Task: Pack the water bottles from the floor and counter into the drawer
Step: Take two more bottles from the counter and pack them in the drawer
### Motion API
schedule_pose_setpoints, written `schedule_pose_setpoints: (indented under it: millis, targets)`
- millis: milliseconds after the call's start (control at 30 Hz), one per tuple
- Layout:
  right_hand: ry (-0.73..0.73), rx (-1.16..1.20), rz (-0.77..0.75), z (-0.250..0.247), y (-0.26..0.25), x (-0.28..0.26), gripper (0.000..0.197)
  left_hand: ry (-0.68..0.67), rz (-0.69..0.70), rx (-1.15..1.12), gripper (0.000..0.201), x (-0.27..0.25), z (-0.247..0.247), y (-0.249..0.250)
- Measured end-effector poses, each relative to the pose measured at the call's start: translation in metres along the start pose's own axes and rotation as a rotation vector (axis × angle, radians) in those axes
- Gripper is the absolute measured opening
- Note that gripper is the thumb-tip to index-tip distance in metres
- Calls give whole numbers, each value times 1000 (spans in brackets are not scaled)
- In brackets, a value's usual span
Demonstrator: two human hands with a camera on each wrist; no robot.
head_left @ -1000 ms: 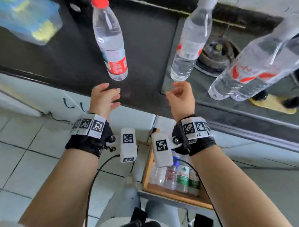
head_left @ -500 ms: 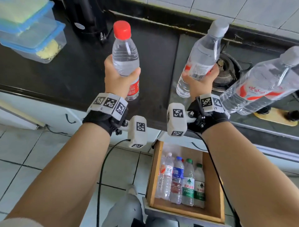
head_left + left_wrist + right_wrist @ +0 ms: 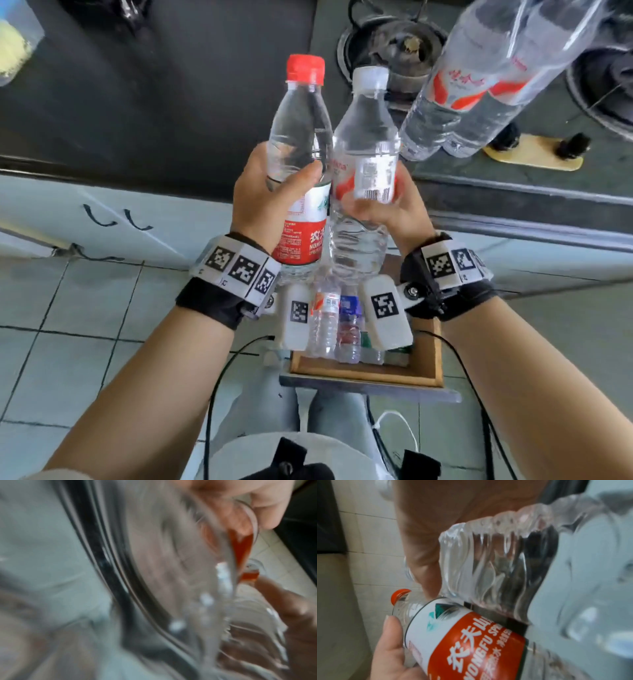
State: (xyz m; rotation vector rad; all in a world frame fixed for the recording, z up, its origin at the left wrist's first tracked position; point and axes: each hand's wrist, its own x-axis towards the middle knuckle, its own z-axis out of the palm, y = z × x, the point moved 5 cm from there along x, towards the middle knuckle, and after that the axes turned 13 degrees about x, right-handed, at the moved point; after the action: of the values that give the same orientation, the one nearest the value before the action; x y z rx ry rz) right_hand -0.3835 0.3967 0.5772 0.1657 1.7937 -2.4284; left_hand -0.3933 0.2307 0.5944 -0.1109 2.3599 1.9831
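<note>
My left hand [image 3: 274, 198] grips a red-capped water bottle [image 3: 301, 137] with a red and white label, upright. My right hand [image 3: 380, 209] grips a white-capped clear bottle [image 3: 366, 144] beside it, and the two bottles touch. Both are held in front of the counter edge, above the open wooden drawer [image 3: 428, 356], where several bottles [image 3: 325, 318] lie side by side, partly hidden by my wrists. In the right wrist view the ribbed clear bottle [image 3: 488, 568] lies against the red-label bottle [image 3: 462, 635]. The left wrist view is blurred, showing clear plastic [image 3: 188, 561].
Two more large bottles [image 3: 479, 85] stand on the counter at the right, by a gas burner [image 3: 404, 37]. The dark counter [image 3: 154, 102] runs across the top, with a plastic container [image 3: 13, 44] at far left. Tiled floor [image 3: 68, 342] lies left of the drawer.
Both hands reached up to the counter, each took hold of a bottle, and have now lifted them off and brought them together above the drawer.
</note>
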Motion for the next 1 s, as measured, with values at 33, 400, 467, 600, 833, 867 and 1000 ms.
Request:
schedule_pose_setpoints:
  millis: [33,400,467,600,833,867,1000]
  targets:
    - [1,-10,56,-14,10,-12,71,-27,-16,18,29,-7,12,-9]
    - [192,-378,538,-180,176,-101,85,-220,-382,238,47,-76,135,-179]
    - [252,-451,627,-199,203,-106,80,-208,-383,402,47,-74,142,-219]
    - [301,-603,798,-227,251,-108,78,-232,-520,565,60,-71,152,-273]
    - [408,-658,952,-248,301,-99,80,-313,-823,633,77,-69,158,-341]
    - [432,-641,971,-249,305,-98,84,-332,-829,672,82,-68,159,-346]
    - [437,-684,1026,-251,319,-96,90,-407,-866,837,95,-64,160,-358]
